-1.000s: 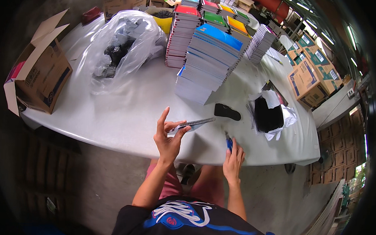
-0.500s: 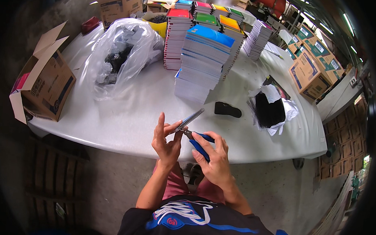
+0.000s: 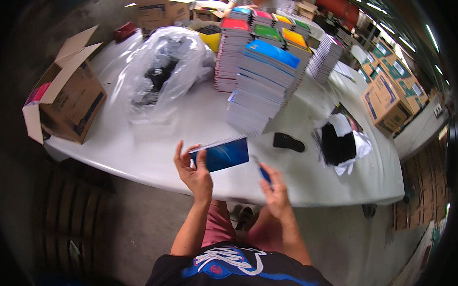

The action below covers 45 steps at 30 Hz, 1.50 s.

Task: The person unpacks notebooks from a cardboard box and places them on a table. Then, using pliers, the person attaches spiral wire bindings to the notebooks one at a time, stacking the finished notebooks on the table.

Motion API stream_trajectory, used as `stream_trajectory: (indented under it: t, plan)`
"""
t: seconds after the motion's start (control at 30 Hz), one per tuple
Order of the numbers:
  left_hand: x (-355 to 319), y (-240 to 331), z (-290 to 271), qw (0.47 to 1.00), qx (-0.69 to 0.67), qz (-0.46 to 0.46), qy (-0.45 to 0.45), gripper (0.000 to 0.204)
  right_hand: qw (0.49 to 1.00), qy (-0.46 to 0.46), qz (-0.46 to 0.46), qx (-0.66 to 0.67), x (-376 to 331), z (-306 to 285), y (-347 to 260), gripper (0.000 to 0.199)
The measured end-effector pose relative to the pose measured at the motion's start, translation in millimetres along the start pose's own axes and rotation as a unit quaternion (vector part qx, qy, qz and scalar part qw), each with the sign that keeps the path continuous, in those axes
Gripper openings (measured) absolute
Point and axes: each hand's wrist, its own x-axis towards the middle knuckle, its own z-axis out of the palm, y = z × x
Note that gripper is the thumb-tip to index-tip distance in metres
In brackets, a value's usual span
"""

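**Blue notebook held up at the table's near edge**

Cardboard first, at the far left: an open box (image 3: pixel 64 104) sits on the corner of the white table (image 3: pixel 153 150), flaps splayed, its mouth turned outward where a reach could get into it. At about two o'clock from it lies a clear plastic bag (image 3: pixel 158 72) slumped over dark items, loosely open.

Nearer the person, the left hand (image 3: pixel 195 174) is raised over the table edge, fingers curled and thumb pressed against the lower left corner of a blue spiral notebook (image 3: pixel 221 154). It looks held by that corner so the cover faces up toward the eyes; the wire spine runs along its top edge. The notebook stands out at one o'clock from the left hand, clear of the tabletop.

Behind it, at twelve o'clock, rise leaning stacks of notebooks (image 3: pixel 264 78), seemingly piled by cover colour.

The right hand (image 3: pixel 275 192) hangs at four o'clock from the notebook, near but apart from it, closed loosely round a blue pen (image 3: pixel 264 173) whose tip points up toward the book. Further right lie a small black object (image 3: pixel 288 142) and a crumpled bag with dark contents (image 3: pixel 340 144); stacked cartons (image 3: pixel 387 100) stand beyond the table's end.
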Motion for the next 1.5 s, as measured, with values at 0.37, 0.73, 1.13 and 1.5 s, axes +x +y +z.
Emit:
stream_trajectory:
  t: [0.37, 0.73, 1.13, 1.5]
  plan:
    - [6.8, -21.5, -77.5, 0.782, 0.561, 0.083, -0.257, 0.061, 0.977, 0.120, 0.033, -0.173, 101.7, -83.3, 34.3, 0.055]
    - [58.2, -7.5, -122.7, 0.704, 0.592, -0.077, -0.385, 0.046, 0.957, -0.093, 0.215, -0.170, 318.2, -155.9, -56.9, 0.056]
    - [70.2, 13.3, -100.5, 0.687, 0.624, -0.014, -0.371, 0.061, 0.978, -0.108, 0.102, -0.146, 336.8, -167.5, -26.7, 0.036]
    - [83.1, 53.1, 5.5, 0.765, 0.450, 0.172, -0.427, 0.084, 0.992, -0.073, 0.063, -0.083, 336.2, -146.6, -30.3, 0.046]
